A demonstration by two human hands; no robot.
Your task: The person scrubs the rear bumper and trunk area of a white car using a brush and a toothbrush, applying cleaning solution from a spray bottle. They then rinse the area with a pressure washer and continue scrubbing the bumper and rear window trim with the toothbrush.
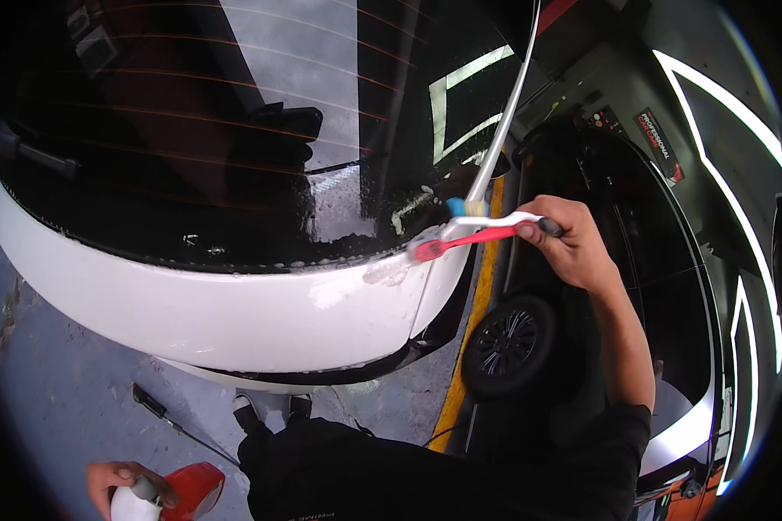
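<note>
My right hand (564, 244) grips two slim brushes side by side. One is a red brush (489, 234), its blurred head on the seam between rear window and white panel. The other is a white-handled brush (489, 221) with blue and pale yellow bristles. Whitish foam (391, 270) lies on the white rear body panel (287, 319) of the car near the red head. Low at the left, my left hand (120, 478) holds a red bottle (195, 492) by its white and grey top. Part of the bottle is cut off by the picture's edge.
Wet dark rear glass (189, 195) with heating lines spans the upper left. A pressure-washer lance (169, 417) lies on the grey floor near my shoes (246, 410). To the right, past a yellow floor line (482, 306), stands a dark car (616, 221).
</note>
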